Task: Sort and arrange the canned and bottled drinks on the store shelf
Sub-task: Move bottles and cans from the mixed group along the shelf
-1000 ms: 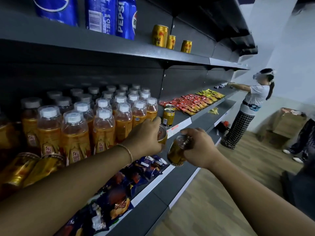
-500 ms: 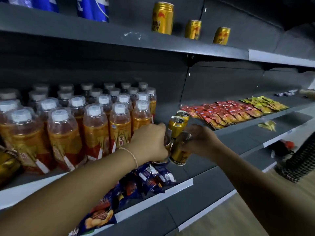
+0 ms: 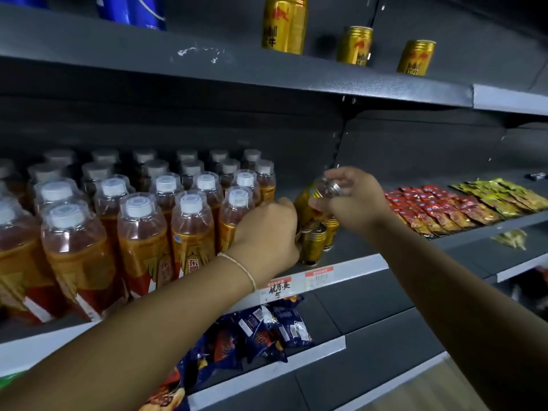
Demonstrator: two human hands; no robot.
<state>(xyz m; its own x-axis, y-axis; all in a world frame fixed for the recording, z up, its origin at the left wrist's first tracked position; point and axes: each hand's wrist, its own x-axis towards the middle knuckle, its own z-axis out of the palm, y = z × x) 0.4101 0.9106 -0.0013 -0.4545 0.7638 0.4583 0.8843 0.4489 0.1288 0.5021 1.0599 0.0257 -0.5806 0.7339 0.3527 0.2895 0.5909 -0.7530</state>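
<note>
On the middle shelf [image 3: 350,269], my left hand [image 3: 268,229] is closed around a gold can [image 3: 312,243] that stands upright near the shelf's front edge. My right hand [image 3: 354,197] grips a second gold can [image 3: 311,200] by its top and holds it tilted, above and just behind the first one. Another gold can [image 3: 332,229] stands behind them, partly hidden. Several orange drink bottles [image 3: 142,232] with white caps fill the shelf to the left. Three gold cans [image 3: 354,46] stand on the top shelf.
Blue cans [image 3: 133,10] stand at the top left. Red and yellow snack packets [image 3: 462,209] lie on the middle shelf to the right. Blue snack bags [image 3: 261,330] lie on the lower shelf. A price tag [image 3: 278,287] is fixed to the shelf edge.
Both hands have moved forward onto the middle shelf with their cans. The left can now stands on the shelf; the right can is raised and tilted above it. The view has swung left.
</note>
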